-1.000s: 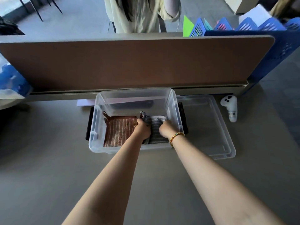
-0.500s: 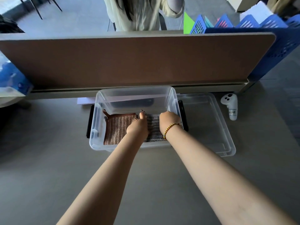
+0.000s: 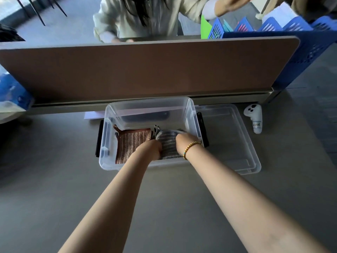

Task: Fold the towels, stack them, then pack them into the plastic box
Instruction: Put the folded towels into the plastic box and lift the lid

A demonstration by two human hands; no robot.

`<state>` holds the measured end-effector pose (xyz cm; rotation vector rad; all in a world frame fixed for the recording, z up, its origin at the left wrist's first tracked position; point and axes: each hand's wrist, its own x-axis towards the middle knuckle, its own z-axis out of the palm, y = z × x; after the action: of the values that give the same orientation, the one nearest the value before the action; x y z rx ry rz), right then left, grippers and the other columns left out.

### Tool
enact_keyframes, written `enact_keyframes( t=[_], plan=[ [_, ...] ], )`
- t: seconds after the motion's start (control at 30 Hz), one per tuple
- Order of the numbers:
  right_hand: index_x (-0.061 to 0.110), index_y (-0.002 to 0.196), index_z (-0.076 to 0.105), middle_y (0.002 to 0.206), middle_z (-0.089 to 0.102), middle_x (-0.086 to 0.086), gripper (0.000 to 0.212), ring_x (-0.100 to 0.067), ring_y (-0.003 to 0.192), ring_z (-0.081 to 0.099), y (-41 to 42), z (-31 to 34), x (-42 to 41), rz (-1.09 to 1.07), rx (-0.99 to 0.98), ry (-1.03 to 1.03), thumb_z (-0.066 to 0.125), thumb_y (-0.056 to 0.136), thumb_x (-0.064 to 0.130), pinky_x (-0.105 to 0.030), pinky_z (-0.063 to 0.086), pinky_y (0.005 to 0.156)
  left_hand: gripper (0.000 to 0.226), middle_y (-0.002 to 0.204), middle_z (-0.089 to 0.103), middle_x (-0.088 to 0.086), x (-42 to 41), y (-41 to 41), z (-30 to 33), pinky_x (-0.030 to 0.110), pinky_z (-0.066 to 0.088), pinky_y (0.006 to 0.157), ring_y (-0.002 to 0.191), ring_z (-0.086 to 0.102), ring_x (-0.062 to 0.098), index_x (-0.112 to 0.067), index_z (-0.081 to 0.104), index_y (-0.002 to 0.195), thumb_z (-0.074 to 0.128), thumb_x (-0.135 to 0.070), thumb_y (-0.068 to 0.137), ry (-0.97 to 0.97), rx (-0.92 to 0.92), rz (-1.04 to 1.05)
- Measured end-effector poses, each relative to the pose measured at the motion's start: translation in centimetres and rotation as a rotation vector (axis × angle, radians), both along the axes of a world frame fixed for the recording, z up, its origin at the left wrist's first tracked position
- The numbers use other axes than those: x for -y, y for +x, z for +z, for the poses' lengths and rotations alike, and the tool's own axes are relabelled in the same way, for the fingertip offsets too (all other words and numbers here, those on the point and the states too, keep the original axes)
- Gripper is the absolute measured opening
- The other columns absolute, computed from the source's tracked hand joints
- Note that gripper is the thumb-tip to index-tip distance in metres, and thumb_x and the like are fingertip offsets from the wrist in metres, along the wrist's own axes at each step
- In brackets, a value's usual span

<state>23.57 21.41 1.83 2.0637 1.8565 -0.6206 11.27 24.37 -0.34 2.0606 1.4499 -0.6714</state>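
At the far left edge of the grey table (image 3: 54, 189) sits a blue and white bag (image 3: 11, 94). The clear plastic box (image 3: 107, 161) stands against the base of the brown desk divider (image 3: 145, 70). Inside it, the brown striped towel (image 3: 131, 143) lies flat in the left half, touching the grey striped towel (image 3: 166, 143) in the right half. The left hand (image 3: 150, 148) and right hand (image 3: 184, 143) reach into the box and grip the grey towel from either side, fingers curled down around its edges and hidden behind it. The right wrist wears a gold bead bracelet (image 3: 191, 147). Just beside the box on the right lies its clear lid (image 3: 237, 143), then a white controller (image 3: 255, 118). Blue file racks (image 3: 310, 48) stand beyond the divider's right end.
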Motion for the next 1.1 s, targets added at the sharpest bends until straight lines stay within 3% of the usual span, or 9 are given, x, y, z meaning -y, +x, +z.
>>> enact_keyframes(
  t=[0.1, 0.17, 0.37, 0.43, 0.57, 0.67, 0.77, 0.97, 1.1],
  plan=[
    [-0.002, 0.131, 0.05, 0.137, 0.049, -0.02, 0.038, -0.033, 0.125, 0.048, -0.2, 0.5, 0.5, 0.017, -0.006, -0.041, 0.039, 0.094, -0.001, -0.036, 0.041, 0.102, 0.034, 0.128, 0.058, 0.012, -0.4, -0.3, -0.3, 0.033, 0.048, 0.098, 0.117, 0.056, 0.029, -0.005, 0.059, 0.122, 0.047, -0.004, 0.09, -0.059, -0.013, 0.099],
    [-0.002, 0.124, 0.055, 0.129, 0.055, -0.019, 0.035, -0.034, 0.118, 0.055, 0.0, 1.2, 0.7, -0.002, -0.036, 0.05, 0.039, 0.093, -0.004, -0.037, 0.046, 0.094, 0.033, 0.123, 0.061, 0.015, -0.5, -0.3, 0.2, 0.03, 0.05, 0.09, 0.112, 0.06, 0.029, -0.001, 0.06, 0.119, 0.05, -0.003, 0.088, -0.007, -0.011, 0.141],
    [0.001, 0.076, 0.055, 0.075, 0.06, -0.016, 0.015, -0.03, 0.063, 0.056, 5.2, 0.1, 5.7, -0.478, -0.366, 0.954, 0.045, 0.083, -0.008, -0.032, 0.039, 0.052, 0.025, 0.097, 0.067, 0.016, 1.5, 1.9, 2.9, 0.03, 0.039, 0.062, 0.081, 0.061, 0.033, -0.009, 0.06, 0.107, 0.039, -0.017, 0.096, 0.443, 0.438, 0.317],
    [0.0, 0.078, 0.056, 0.08, 0.06, -0.02, 0.015, -0.034, 0.075, 0.058, 7.4, -2.3, 8.7, -0.622, -0.328, 0.863, 0.045, 0.079, -0.011, -0.038, 0.043, 0.059, 0.023, 0.086, 0.067, 0.012, 3.4, 3.9, 3.9, 0.027, 0.037, 0.056, 0.068, 0.058, 0.028, -0.01, 0.059, 0.107, 0.042, -0.02, 0.096, 0.44, 0.57, 0.275],
    [0.007, 0.119, 0.051, 0.124, 0.049, -0.013, 0.037, -0.033, 0.117, 0.047, 9.4, -7.0, 13.5, -0.469, 0.001, 0.205, 0.051, 0.082, 0.001, -0.039, 0.045, 0.089, 0.02, 0.091, 0.07, 0.013, 7.2, 7.3, 3.5, 0.034, 0.048, 0.065, 0.081, 0.064, 0.034, -0.014, 0.061, 0.104, 0.045, -0.022, 0.094, 0.365, 0.637, 0.063],
    [0.007, 0.083, 0.065, 0.088, 0.061, -0.013, 0.033, -0.032, 0.079, 0.064, 8.9, -8.3, 14.8, -0.325, 0.053, 0.297, 0.066, 0.052, -0.005, -0.034, 0.053, 0.062, 0.022, 0.094, 0.069, 0.016, 9.0, 8.6, 2.9, 0.035, 0.046, 0.067, 0.085, 0.063, 0.036, -0.014, 0.061, 0.106, 0.045, -0.022, 0.094, 0.369, 0.569, -0.045],
    [0.014, 0.05, 0.058, 0.06, 0.054, -0.006, 0.018, -0.027, 0.064, 0.052, 9.2, -9.5, 15.7, -0.224, 0.084, 0.292, 0.043, 0.057, 0.006, -0.029, 0.047, 0.049, 0.021, 0.092, 0.068, 0.018, 10.0, 9.5, 2.1, 0.038, 0.048, 0.066, 0.083, 0.062, 0.036, -0.008, 0.061, 0.1, 0.043, -0.018, 0.094, 0.304, 0.541, -0.1],
    [0.015, 0.056, 0.06, 0.064, 0.06, -0.004, 0.025, -0.022, 0.074, 0.036, 9.0, -10.4, 18.5, 0.121, 0.232, 0.573, 0.038, 0.064, 0.006, -0.031, 0.031, 0.069, 0.036, 0.117, 0.062, 0.014, 12.1, 8.3, -1.4, 0.036, 0.05, 0.086, 0.106, 0.059, 0.032, -0.016, 0.056, 0.119, 0.036, -0.006, 0.09, 0.072, 0.338, -0.174],
    [0.013, 0.074, 0.055, 0.078, 0.059, -0.008, 0.017, -0.025, 0.077, 0.039, 9.9, -9.7, 20.2, 0.067, 0.167, 0.776, 0.041, 0.071, 0.002, -0.035, 0.035, 0.079, 0.052, 0.125, 0.057, 0.013, 12.6, 7.3, -2.3, 0.032, 0.045, 0.097, 0.113, 0.056, 0.028, -0.011, 0.053, 0.126, 0.033, 0.008, 0.082, 0.007, 0.453, -0.046]
  ],
)
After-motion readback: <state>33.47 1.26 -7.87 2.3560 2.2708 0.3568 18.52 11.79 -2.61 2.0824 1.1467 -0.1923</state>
